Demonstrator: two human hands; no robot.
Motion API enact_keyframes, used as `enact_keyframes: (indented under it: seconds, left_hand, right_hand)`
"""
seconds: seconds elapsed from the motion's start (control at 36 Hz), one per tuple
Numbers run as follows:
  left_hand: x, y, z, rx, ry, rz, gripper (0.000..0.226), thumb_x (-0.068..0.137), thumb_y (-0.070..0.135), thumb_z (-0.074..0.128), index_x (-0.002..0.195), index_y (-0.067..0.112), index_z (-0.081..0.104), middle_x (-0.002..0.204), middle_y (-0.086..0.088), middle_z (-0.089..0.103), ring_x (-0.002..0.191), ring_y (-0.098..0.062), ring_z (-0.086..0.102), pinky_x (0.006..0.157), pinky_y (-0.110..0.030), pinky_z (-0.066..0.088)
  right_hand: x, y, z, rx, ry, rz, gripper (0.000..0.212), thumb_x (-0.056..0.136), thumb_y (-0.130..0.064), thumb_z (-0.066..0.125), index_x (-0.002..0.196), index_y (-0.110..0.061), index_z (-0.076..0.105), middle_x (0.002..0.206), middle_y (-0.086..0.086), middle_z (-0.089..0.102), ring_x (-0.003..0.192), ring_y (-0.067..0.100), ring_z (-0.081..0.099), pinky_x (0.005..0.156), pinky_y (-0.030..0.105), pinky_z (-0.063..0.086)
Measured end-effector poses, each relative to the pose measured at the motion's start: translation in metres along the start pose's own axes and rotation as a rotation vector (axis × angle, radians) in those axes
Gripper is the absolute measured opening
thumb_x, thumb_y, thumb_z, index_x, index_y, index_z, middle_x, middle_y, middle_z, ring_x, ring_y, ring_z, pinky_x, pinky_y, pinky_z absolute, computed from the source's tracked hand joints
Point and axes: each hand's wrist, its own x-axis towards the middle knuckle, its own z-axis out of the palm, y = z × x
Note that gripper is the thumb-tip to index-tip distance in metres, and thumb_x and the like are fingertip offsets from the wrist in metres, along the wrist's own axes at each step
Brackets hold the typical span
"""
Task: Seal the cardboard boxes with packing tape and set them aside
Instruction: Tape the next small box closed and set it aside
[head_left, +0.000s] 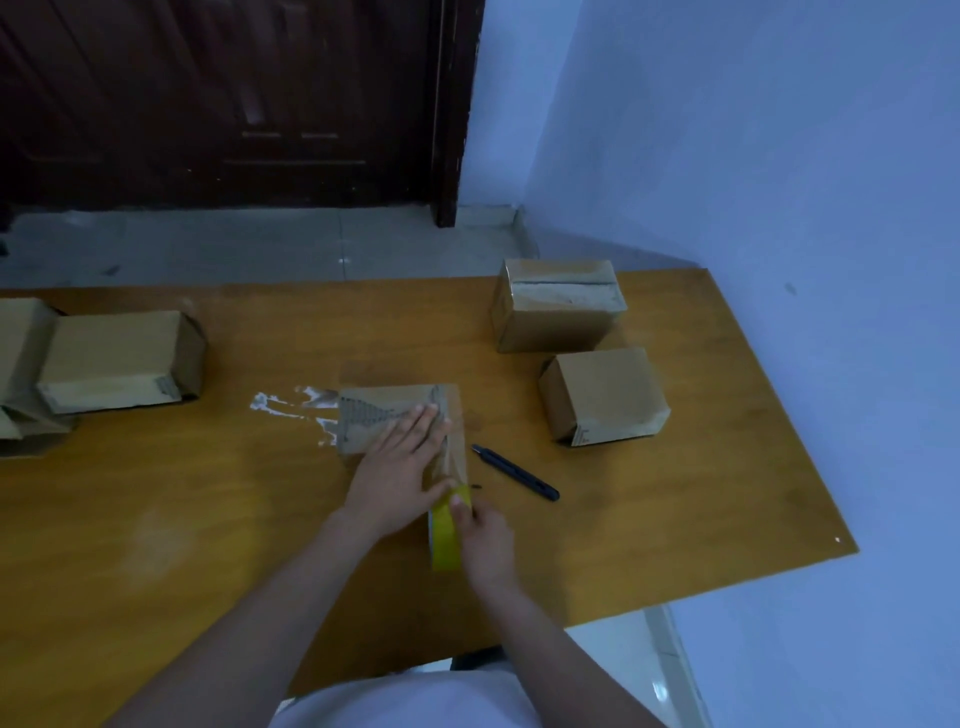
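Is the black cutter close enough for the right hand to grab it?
Probably yes. The black cutter lies in the open on the table, just beside the right hand, with nothing between them. But that hand holds the yellow tape roll, so it must let go first.

Single head-worn view, looking forward and down, close over the table, wide-angle.

Bare forearms, no sleeves; white top.

centre box on table, knife right, boxes behind
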Motion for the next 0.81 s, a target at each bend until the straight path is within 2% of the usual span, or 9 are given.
enact_keyframes:
  seconds: [0.08, 0.22, 0.31, 0.36, 0.44, 0.61, 0.69, 0.75, 0.81]
  left_hand:
    - [-0.001, 0.0, 0.002, 0.022, -0.021, 0.013, 0.1, 0.063, 0.086, -0.018, 0.142, 0.026, -0.02, 0.151, 0.008, -0.026, 0.137, -0.01, -0.031, 0.106, -0.022, -0.029]
    - [0.001, -0.001, 0.0, 0.016, -0.05, -0.005, 0.105, 0.055, 0.088, -0.022, 0.14, 0.028, -0.024, 0.148, 0.008, -0.032, 0.137, -0.01, -0.032, 0.104, -0.024, -0.028]
    - [0.0, 0.0, 0.0, 0.025, -0.058, -0.008, 0.102, 0.06, 0.09, -0.011, 0.14, 0.029, -0.025, 0.15, 0.008, -0.031, 0.138, -0.009, -0.031, 0.104, -0.023, -0.028]
    - [0.0, 0.001, -0.001, 0.027, -0.054, -0.015, 0.098, 0.064, 0.085, -0.004, 0.142, 0.029, -0.023, 0.15, 0.01, -0.031, 0.139, -0.008, -0.03, 0.106, -0.023, -0.027]
    - [0.0, 0.001, -0.002, 0.011, -0.038, -0.02, 0.098, 0.064, 0.082, -0.001, 0.145, 0.03, -0.02, 0.15, 0.011, -0.03, 0.14, -0.007, -0.029, 0.107, -0.023, -0.025]
    - [0.0, 0.001, -0.004, -0.025, -0.05, -0.028, 0.091, 0.085, 0.076, 0.03, 0.15, 0.029, -0.012, 0.156, 0.01, -0.023, 0.141, -0.006, -0.025, 0.112, -0.025, -0.019]
    - [0.001, 0.001, -0.003, -0.017, -0.032, -0.015, 0.095, 0.076, 0.083, 0.016, 0.15, 0.03, -0.011, 0.155, 0.011, -0.024, 0.14, -0.005, -0.027, 0.111, -0.024, -0.021]
    - [0.002, 0.001, -0.001, -0.02, -0.018, -0.015, 0.099, 0.068, 0.084, 0.007, 0.15, 0.03, -0.012, 0.154, 0.013, -0.025, 0.14, -0.005, -0.027, 0.108, -0.022, -0.024]
    - [0.001, 0.001, 0.0, -0.033, -0.012, -0.024, 0.096, 0.076, 0.083, 0.017, 0.15, 0.03, -0.013, 0.154, 0.013, -0.024, 0.14, -0.005, -0.026, 0.106, -0.02, -0.026]
  right_hand:
    - [-0.001, 0.002, -0.002, 0.025, -0.043, -0.012, 0.044, 0.097, -0.046, 0.039, 0.104, -0.007, 0.059, 0.085, 0.005, 0.06, 0.075, 0.014, 0.055, 0.066, 0.029, 0.041]
    - [0.015, 0.001, -0.02, 0.012, 0.013, -0.004, 0.046, 0.097, -0.048, 0.029, 0.083, -0.016, 0.058, 0.081, 0.005, 0.058, 0.071, 0.015, 0.053, 0.064, 0.028, 0.039]
    - [0.039, 0.006, -0.037, -0.379, 0.255, -0.026, 0.032, 0.099, -0.034, 0.044, 0.114, -0.007, 0.053, 0.117, 0.01, 0.047, 0.103, 0.023, 0.049, 0.084, 0.033, 0.042]
    - [0.055, 0.008, -0.045, -0.608, 0.234, 0.012, 0.041, 0.098, -0.033, 0.046, 0.132, -0.01, 0.041, 0.134, 0.009, 0.034, 0.125, 0.029, 0.034, 0.099, 0.044, 0.037]
    - [0.068, 0.016, -0.046, -0.817, 0.11, -0.003, 0.039, 0.1, -0.028, 0.041, 0.137, -0.016, 0.037, 0.14, 0.006, 0.03, 0.129, 0.028, 0.029, 0.103, 0.045, 0.032]
    - [0.068, 0.031, -0.052, -0.867, 0.112, -0.046, 0.024, 0.1, -0.023, 0.042, 0.12, -0.01, 0.042, 0.126, 0.008, 0.044, 0.115, 0.026, 0.045, 0.08, 0.034, 0.043]
    - [0.062, 0.026, -0.063, -0.689, 0.112, 0.003, 0.017, 0.099, -0.018, 0.044, 0.113, -0.009, 0.039, 0.106, 0.011, 0.056, 0.085, 0.03, 0.057, 0.061, 0.035, 0.041]
    - [0.055, 0.025, -0.071, -0.628, 0.159, -0.15, 0.019, 0.097, -0.014, 0.048, 0.115, -0.01, 0.046, 0.098, 0.011, 0.062, 0.078, 0.03, 0.06, 0.056, 0.033, 0.042]
    - [0.045, 0.024, -0.079, -0.611, 0.22, -0.43, 0.023, 0.089, -0.008, 0.058, 0.112, -0.013, 0.058, 0.093, 0.005, 0.066, 0.073, 0.026, 0.064, 0.05, 0.029, 0.041]
